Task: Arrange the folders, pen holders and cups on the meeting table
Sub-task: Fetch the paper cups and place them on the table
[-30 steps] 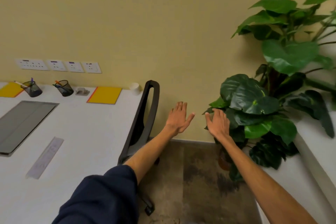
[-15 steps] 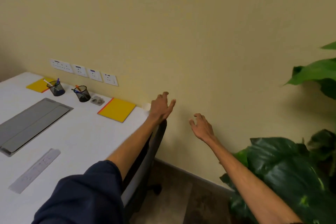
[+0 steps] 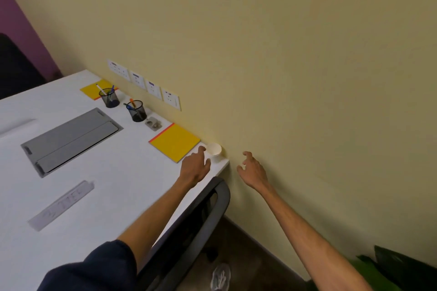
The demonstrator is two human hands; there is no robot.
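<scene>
A white paper cup (image 3: 214, 150) stands at the far right corner of the white meeting table (image 3: 99, 186), against the wall. My left hand (image 3: 194, 166) reaches over the table, its fingertips right beside the cup, holding nothing. My right hand (image 3: 253, 168) hovers off the table's edge near the wall, fingers curled and apart, empty. A yellow folder (image 3: 175, 142) lies just left of the cup. Two black mesh pen holders (image 3: 136, 111) (image 3: 109, 98) with pens stand along the wall. A second yellow folder (image 3: 95, 89) lies behind the farther holder.
A grey cable hatch (image 3: 71, 137) is set into the table's middle, and a clear ruler-like strip (image 3: 62, 204) lies nearer me. A small grey item (image 3: 153, 123) sits between holder and folder. A black office chair (image 3: 201, 224) stands at the table's right edge. Wall sockets (image 3: 144, 83) line the wall.
The view has swung left and down onto the table. My left hand dropped from the air to the table beside the cup; my right hand followed toward the table corner.
</scene>
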